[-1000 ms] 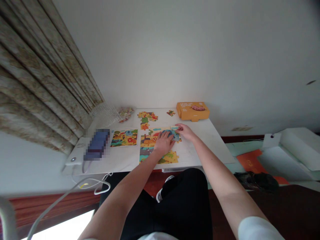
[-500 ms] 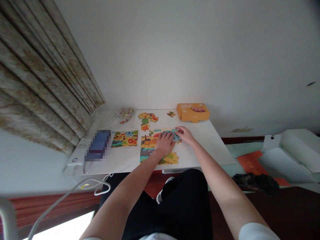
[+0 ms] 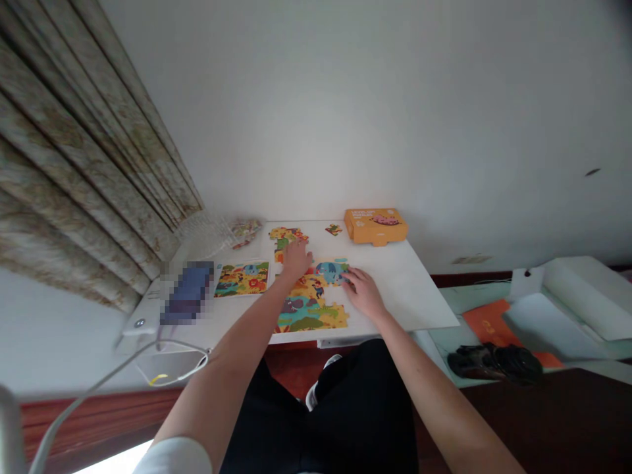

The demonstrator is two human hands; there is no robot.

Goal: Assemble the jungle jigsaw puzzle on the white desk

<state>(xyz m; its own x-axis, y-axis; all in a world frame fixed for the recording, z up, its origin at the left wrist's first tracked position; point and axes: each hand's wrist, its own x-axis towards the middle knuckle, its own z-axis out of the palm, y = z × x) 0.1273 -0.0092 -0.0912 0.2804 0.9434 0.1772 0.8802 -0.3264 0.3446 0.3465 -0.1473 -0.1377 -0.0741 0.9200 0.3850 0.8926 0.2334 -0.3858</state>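
Note:
A partly joined jigsaw puzzle with cartoon animals lies at the table's front, an elephant section at its upper right. At that section's right edge is my right hand, fingers apart and fingertips touching or just beside it. Farther up, my left hand reaches over a group of loose puzzle pieces, its fingers stretched out. It hides part of the pieces and the puzzle's upper left; no piece shows in its grasp. Left of the puzzle lies a picture card with a similar animal scene.
An orange puzzle box stands at the back right, with a few pieces to its left. A clear plastic bag lies back left. A pixelated dark phone-like object and a white cable are at the left edge.
My left hand has lifted off the elephant section and moved up and left to the loose pieces. My right hand stays at the puzzle's right edge, slightly lower. The view has shifted a little.

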